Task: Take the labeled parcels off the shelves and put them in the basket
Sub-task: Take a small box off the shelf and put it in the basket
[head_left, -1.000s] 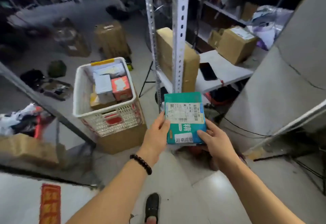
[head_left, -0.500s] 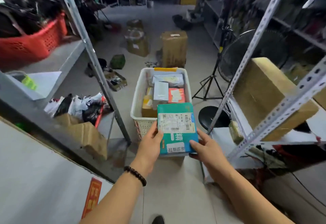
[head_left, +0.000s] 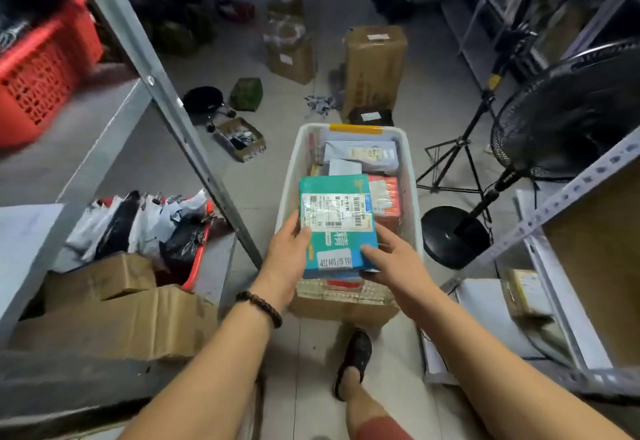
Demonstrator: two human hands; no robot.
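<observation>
Step in hand: set-down, with the parcel over the basket. Left hand (head_left: pixel 287 256) takes the near-left edge of the flat teal cardboard parcel (head_left: pixel 337 232), thumb on the white shipping label, fingers beneath; grip pinching the parcel. Parcel is held level and label up above the near half of the white plastic basket (head_left: pixel 289 180), apparently not yet resting on the load. Right hand (head_left: pixel 394 259) has the near-right corner, grip pinching it too, forefinger lying on the top face.

Judgement: basket is already well filled. A grey poly mailer (head_left: pixel 363 155) lies at the far end and a red-orange box (head_left: pixel 386 197) just right of the parcel. Best to lower the parcel flat onto the near stack, label upward, and release both sides together so it does not tip against the wall. Basket is perched on a brown cardboard carton (head_left: pixel 343 308), so set down gently; the perch may shift.

Surroundings:
- Red plastic crate (head_left: pixel 41 69) on the left shelf.
- Slanting grey steel shelf upright (head_left: pixel 166 104).
- Heap of black and white plastic bags (head_left: pixel 145 225) above folded brown cartons (head_left: pixel 114 315), near left.
- Tall brown carton (head_left: pixel 374 65) on the floor beyond the basket.
- Black tripod (head_left: pixel 453 155) and black pedestal fan (head_left: pixel 568 110) to the right, with the fan's round base (head_left: pixel 453 235) just beside the basket wall.

Nothing lies between parcel and basket. Upright and fan base crowd the aisle on either side.
</observation>
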